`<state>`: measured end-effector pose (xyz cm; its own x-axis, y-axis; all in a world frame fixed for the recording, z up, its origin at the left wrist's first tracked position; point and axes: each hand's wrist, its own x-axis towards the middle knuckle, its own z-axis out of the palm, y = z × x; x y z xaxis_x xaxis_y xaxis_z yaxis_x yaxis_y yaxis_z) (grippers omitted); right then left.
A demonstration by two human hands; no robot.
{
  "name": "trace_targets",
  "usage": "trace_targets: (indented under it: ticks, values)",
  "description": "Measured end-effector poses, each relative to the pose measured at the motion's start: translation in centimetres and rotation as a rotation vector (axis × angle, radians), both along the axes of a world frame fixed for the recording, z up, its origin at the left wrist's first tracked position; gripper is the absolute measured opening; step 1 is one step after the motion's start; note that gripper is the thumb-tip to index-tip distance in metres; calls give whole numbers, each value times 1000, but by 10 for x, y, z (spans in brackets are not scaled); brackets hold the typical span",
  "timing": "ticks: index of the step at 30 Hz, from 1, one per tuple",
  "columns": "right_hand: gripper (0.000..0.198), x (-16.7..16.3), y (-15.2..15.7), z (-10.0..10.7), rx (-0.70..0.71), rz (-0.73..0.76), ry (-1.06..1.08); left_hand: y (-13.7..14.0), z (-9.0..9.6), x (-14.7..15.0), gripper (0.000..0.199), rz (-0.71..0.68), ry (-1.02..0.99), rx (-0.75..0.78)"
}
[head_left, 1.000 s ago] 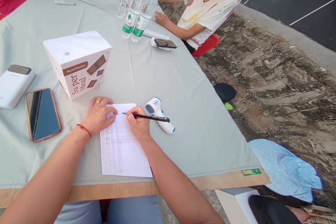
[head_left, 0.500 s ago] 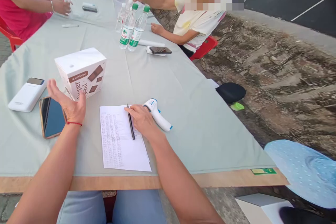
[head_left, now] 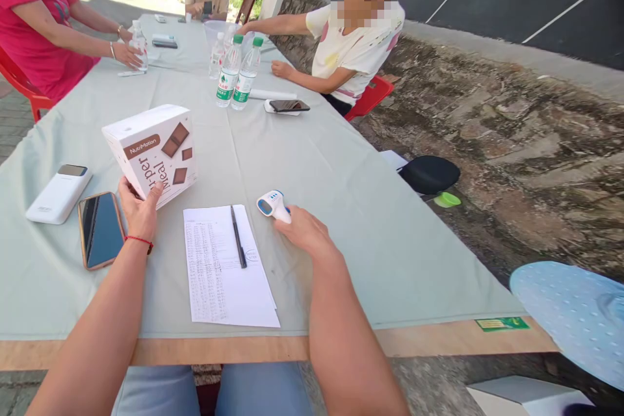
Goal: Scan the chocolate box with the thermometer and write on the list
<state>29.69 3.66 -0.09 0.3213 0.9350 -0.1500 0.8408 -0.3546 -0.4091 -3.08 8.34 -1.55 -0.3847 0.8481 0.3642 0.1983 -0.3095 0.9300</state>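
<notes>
My left hand (head_left: pixel 139 208) grips the lower near edge of a white and brown NutriMotion box (head_left: pixel 158 159), which looks slightly tilted. My right hand (head_left: pixel 305 229) is wrapped around the handle of a white and blue infrared thermometer (head_left: pixel 273 205), its small screen facing me. Between my hands lie papers with handwritten columns (head_left: pixel 209 279), a black pen (head_left: pixel 238 237) resting across them. Left of the box, beside my left hand, are a phone in a tan case (head_left: pixel 101 231) and a white power bank (head_left: pixel 59 194).
Two green-capped water bottles (head_left: pixel 245 75) stand farther up the cloth-covered table (head_left: pixel 390 273), near a dark phone (head_left: pixel 290 106). One person (head_left: pixel 43 19) at left holds a bottle; another (head_left: pixel 355 45) sits at right. A black cap-like item (head_left: pixel 429 175) lies beyond the right edge.
My left hand, open beside the box before, has closed on its lower edge. My right hand has left the pen and papers and taken hold of the thermometer, turning it.
</notes>
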Motion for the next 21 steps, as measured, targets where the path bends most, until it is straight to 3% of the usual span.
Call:
trace_targets:
  ticks: [3, 5, 7, 9, 12, 21]
  values:
    - [28, -23, -2, 9, 405, -68, 377, -7, 5, 13, 64, -146, -238, -31]
    - [37, -46, -8, 18, 612, 10, 781, -11, 5, 20, 64, -233, -278, -75]
    - [42, -71, -17, 25, 579, 116, 1198, -14, 6, 25, 67, -280, -233, -116]
    - [43, -93, -24, 29, 465, 141, 1412, -17, 8, 28, 70, -299, -142, -136]
    - [43, -114, -26, 29, 395, 166, 1486, -19, 11, 31, 69, -308, -13, -134]
    - [32, -117, -12, 15, 465, 301, 1375, -17, 18, 35, 58, -321, 135, -170]
